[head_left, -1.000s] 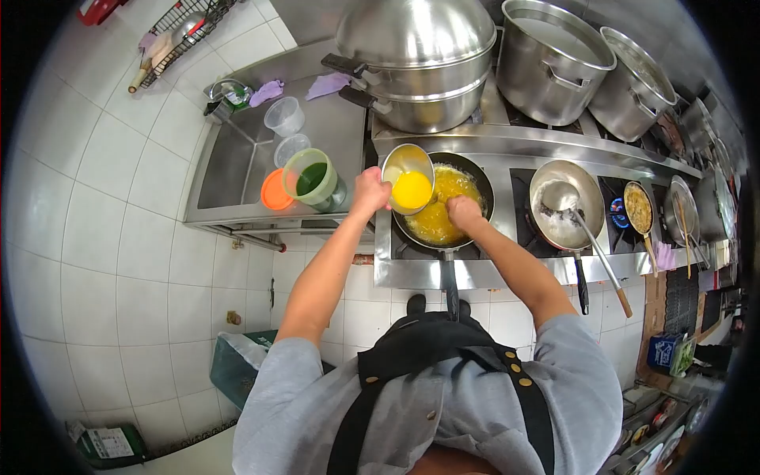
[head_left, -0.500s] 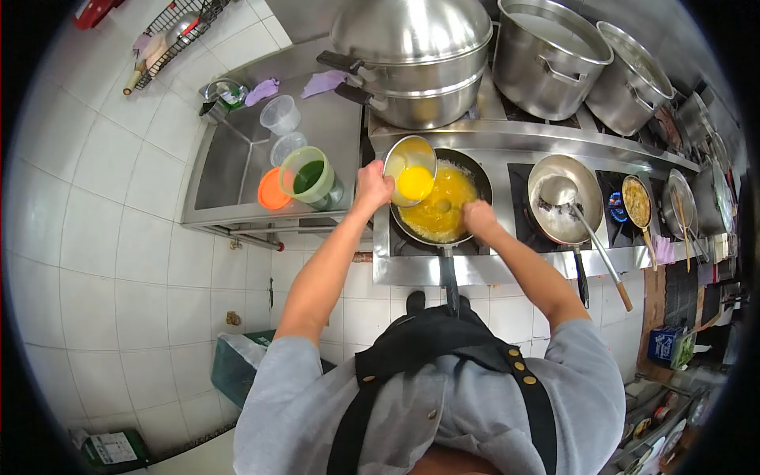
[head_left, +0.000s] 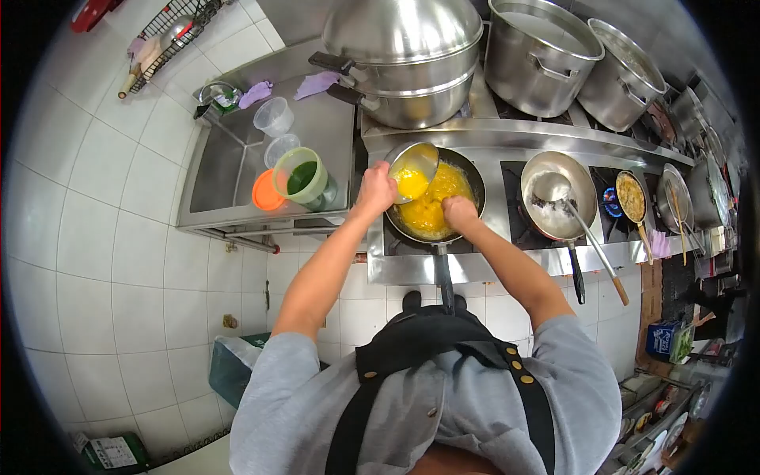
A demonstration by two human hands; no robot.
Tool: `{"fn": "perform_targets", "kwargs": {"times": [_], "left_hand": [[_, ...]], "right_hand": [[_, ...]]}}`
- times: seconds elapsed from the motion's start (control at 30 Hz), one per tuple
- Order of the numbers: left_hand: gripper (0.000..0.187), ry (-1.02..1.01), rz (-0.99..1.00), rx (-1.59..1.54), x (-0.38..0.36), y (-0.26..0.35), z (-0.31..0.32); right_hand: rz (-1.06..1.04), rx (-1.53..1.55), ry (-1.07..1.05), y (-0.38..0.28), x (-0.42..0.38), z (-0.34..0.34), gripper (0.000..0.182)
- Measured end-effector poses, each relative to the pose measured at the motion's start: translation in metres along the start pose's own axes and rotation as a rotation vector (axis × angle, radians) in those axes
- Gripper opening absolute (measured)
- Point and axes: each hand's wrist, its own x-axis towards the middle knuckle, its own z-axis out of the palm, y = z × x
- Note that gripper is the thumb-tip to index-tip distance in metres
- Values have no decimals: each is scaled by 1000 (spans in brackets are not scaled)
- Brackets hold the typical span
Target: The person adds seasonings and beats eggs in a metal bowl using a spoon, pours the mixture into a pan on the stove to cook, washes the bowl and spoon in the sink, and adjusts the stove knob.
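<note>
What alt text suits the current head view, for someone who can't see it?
A person's left hand holds a tilted metal bowl of yellow liquid over a frying pan of yellow mixture, the right hand also over it. To the right, a ladle rests in another pan.

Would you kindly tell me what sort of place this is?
Probably a commercial kitchen, judging by the long stainless-steel stove, the two tall silver metal stockpots and the large dome-topped silver metal pot.

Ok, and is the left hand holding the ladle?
No, the left hand holds the metal bowl, and the ladle rests in a pan further right.
</note>
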Motion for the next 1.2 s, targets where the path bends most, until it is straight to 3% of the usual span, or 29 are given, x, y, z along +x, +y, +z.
{"fn": "perform_targets", "kwargs": {"times": [0.1,0.2,0.27,0.37,0.53,0.63,0.7,0.8,1.0,1.13,1.2], "left_hand": [[15,-46,40,-1,-1,3,-3],[17,53,161,54,-6,-1,4],[19,-10,110,49,-7,2,7],[22,-68,99,54,-7,11,5],[25,-94,137,82,-17,11,5],[23,-130,152,169,-15,14,9],[20,-135,178,222,-15,11,16],[19,-218,96,398,-15,-1,36],[24,-292,-9,457,-14,-8,72],[33,-243,-198,264,-11,-13,88],[30,-297,-440,167,-3,-19,82]], "right_hand": [[42,-7,-98,-3,-27,-13,22],[73,29,-42,7,-19,-21,25],[62,10,25,7,-4,-12,27],[-68,-25,-62,-7,-9,3,26],[102,9,21,8,-24,-28,23],[-38,-38,42,-2,-13,-9,20],[-17,-43,-17,1,-28,-18,16],[66,-21,42,16,-43,-38,15],[192,-11,72,29,-61,-59,14],[206,25,96,29,-74,-57,14],[211,17,84,30,-76,-56,14]]}}
